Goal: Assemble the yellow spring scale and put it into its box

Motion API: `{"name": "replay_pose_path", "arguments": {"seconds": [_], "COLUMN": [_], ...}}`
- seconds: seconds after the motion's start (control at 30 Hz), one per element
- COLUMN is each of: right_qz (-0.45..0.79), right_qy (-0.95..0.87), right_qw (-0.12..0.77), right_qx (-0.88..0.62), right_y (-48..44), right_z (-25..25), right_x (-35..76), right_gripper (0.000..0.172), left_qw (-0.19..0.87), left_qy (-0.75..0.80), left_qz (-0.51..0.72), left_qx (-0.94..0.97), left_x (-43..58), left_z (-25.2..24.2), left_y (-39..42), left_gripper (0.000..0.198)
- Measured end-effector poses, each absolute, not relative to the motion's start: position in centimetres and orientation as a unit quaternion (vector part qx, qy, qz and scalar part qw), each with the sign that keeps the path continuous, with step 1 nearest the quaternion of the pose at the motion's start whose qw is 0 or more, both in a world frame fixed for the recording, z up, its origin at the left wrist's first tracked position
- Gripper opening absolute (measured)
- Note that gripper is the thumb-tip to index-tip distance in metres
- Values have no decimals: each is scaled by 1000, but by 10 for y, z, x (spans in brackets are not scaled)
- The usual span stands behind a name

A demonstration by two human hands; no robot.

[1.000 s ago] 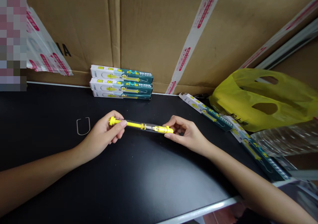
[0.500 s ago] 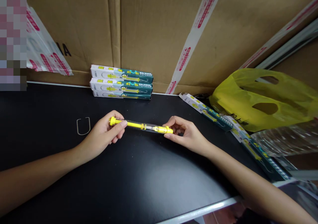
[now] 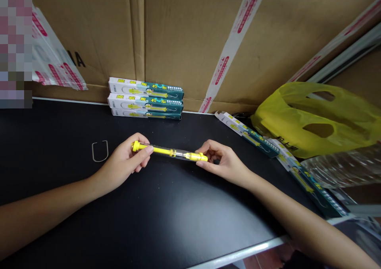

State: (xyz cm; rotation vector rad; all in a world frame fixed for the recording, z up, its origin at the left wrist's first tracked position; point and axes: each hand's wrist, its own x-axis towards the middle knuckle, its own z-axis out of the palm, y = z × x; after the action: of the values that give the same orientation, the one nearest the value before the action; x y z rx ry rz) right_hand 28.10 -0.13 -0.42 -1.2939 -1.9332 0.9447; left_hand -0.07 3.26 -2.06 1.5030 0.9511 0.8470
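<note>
Between my hands, over the black tabletop, is a spring scale (image 3: pixel 178 153), a clear tube with yellow end caps and a yellow rod inside. My left hand (image 3: pixel 129 153) is closed around its left end, the thumb lying along the tube below the cap. At the other end, my right hand (image 3: pixel 218 157) pinches the tube by its right yellow cap between thumb and fingers. The scale tilts slightly down to the right. A bent metal wire handle (image 3: pixel 100 151) lies on the table just left of my left hand, apart from it.
Several printed spring scale boxes (image 3: pixel 145 102) are stacked against a large cardboard carton (image 3: pixel 178 34). At right, two more boxes (image 3: pixel 248 136) lie end to end beside a yellow plastic bag (image 3: pixel 297 118) and a clear bottle (image 3: pixel 342 165). The table's metal edge (image 3: pixel 244 253) runs along the front right.
Almost nothing differs. Both hands keep their grip on the spring scale, which has shifted very slightly to the right.
</note>
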Motion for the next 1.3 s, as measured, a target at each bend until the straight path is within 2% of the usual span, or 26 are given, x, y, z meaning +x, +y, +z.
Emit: {"name": "replay_pose_path", "arguments": {"seconds": [1.3], "right_qz": [278], "right_qy": [-768], "right_qw": [345], "right_qx": [-462], "right_y": [-2], "right_z": [-6], "right_x": [284], "right_gripper": [24], "left_qw": [541], "left_qy": [424], "left_qz": [355], "left_qx": [634], "left_x": [-1], "left_z": [-24], "left_y": [33], "left_gripper": [27]}}
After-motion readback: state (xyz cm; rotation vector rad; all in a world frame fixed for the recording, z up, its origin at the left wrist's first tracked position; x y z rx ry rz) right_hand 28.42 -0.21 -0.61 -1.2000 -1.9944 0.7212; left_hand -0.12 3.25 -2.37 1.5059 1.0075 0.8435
